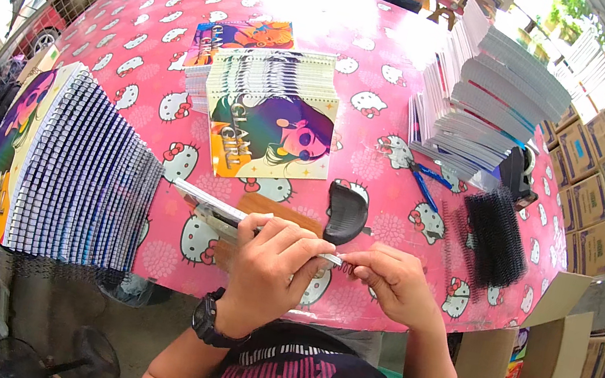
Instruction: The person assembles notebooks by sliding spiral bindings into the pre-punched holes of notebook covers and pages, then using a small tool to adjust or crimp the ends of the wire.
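Observation:
My left hand (274,265), with a black watch on its wrist, grips a thin stack of white pages (212,205) seen edge-on at the near side of the table. My right hand (393,280) pinches the right end of the same stack. A large fanned pile of spiral-bound notebooks (82,178) lies just left of the hands. Beyond them rests a fanned pile of notebooks (275,115) topped by a colourful cartoon cover. A black curved tool (347,211) sits just past my fingers.
The round table carries a pink cartoon-cat cloth (389,67). A tall stack of white page blocks (488,100) stands far right, with black binding combs (495,237), blue-handled pliers (425,185) and a tape dispenser (520,172) nearby. Cardboard boxes (585,190) line the right side.

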A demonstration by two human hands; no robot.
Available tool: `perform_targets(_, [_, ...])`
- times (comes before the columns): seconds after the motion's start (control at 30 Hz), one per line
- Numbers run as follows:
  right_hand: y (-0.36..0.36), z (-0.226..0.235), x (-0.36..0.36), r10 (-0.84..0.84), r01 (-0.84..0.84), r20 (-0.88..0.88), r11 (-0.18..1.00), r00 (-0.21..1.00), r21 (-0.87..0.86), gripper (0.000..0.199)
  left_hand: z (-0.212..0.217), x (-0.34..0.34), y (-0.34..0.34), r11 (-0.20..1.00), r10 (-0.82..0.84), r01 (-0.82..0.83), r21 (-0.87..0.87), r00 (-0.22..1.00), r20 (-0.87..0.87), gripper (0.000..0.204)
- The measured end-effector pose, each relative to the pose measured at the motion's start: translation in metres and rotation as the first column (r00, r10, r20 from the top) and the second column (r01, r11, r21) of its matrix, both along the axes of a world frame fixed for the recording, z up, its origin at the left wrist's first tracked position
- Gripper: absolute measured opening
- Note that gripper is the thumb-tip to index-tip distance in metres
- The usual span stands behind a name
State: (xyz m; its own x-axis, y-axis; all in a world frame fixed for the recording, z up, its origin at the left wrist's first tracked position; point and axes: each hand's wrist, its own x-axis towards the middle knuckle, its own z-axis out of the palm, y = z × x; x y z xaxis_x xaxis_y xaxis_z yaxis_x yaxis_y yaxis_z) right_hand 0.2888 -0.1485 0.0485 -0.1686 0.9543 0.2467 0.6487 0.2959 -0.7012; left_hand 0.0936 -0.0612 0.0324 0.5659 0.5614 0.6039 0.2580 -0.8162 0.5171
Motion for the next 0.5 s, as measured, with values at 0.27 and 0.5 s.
perform_targets(0.27, [0.005, 0.0, 0.004, -0.022, -0.043, -0.266, 0.97, 0.964, -0.238, 0.052, 0.009, -0.002, -0.007, 0.995, -0.054, 0.072, 0.063, 0.969, -0.242, 0.015])
perform_targets(0.5, [0.066, -0.065, 0.051, -0.104, 0.094, 0.262, 0.994, 0.959, 0.052, 0.063, 0.005, 0.001, -0.001, 0.99, -0.123, 0.132, 0.057, 0.981, -0.149, 0.014])
